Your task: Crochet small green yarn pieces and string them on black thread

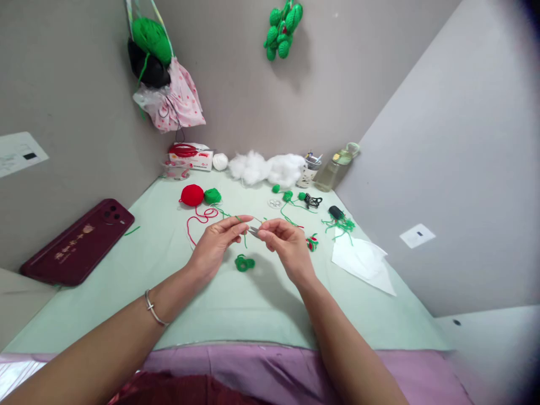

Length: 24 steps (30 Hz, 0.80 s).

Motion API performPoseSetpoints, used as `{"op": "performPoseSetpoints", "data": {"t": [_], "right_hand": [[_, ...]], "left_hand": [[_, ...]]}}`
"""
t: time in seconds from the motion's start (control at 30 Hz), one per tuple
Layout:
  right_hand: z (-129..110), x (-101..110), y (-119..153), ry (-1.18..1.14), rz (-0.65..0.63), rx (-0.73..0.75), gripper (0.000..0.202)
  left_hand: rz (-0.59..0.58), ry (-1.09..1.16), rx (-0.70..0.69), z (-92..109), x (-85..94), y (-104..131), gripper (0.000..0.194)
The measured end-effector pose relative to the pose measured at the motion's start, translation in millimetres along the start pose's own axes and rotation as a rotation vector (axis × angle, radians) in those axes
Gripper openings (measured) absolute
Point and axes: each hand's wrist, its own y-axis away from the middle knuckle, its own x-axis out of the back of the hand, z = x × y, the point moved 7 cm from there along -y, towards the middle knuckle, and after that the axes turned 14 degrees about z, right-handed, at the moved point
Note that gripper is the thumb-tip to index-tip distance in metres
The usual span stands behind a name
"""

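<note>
Above the middle of the table, my left hand (222,236) is closed in a pinch on green yarn (245,241), whose loose tail hangs below the fingertips. My right hand (287,242) is closed around small metal scissors (253,231), their tips pointing left at the left fingertips. A thin strand or needle, too fine to tell, spans the gap between both hands. Under the hands, apart from them, lies a small green crocheted piece (244,262). A green yarn ball (212,196) and a red yarn ball (192,195) rest beyond my left hand.
White stuffing (268,169) lines the back, beside a pen cup (309,171) and a bottle (335,169). At left leans a dark red phone-shaped object (80,242). White paper (363,261) and green yarn scraps (343,223) lie right. Bags (181,95) hang upper left.
</note>
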Motion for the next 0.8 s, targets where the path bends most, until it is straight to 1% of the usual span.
{"op": "performPoseSetpoints", "data": {"t": [0.07, 0.1, 0.23, 0.3, 0.4, 0.47, 0.6, 0.8], "right_hand": [[0, 2, -1, 0.017, -0.002, 0.020, 0.019], [0, 1, -1, 0.025, -0.012, 0.030, 0.019], [3, -6, 2, 0.029, -0.058, 0.061, 0.019], [4, -9, 2, 0.034, -0.064, 0.073, 0.018], [3, -10, 4, 0.082, -0.058, 0.119, 0.018], [0, -10, 6, 0.125, -0.054, 0.168, 0.015], [-4, -10, 9, 0.183, -0.048, 0.243, 0.014], [-4, -11, 9, 0.205, -0.032, 0.264, 0.015]], "left_hand": [[0.013, -0.097, -0.057, 3, 3.9, -1, 0.035], [0.002, -0.139, -0.093, 5, 3.5, 0, 0.036], [-0.078, -0.272, -0.246, 11, -5.3, 10, 0.034], [-0.109, -0.340, -0.322, 12, -9.1, 15, 0.034], [-0.141, -0.420, -0.405, 12, -11.6, 19, 0.038], [-0.158, -0.438, -0.426, 11, -12.0, 20, 0.041], [-0.195, -0.400, -0.429, 9, -13.1, 20, 0.044], [-0.208, -0.398, -0.450, 10, -14.2, 20, 0.045]]}}
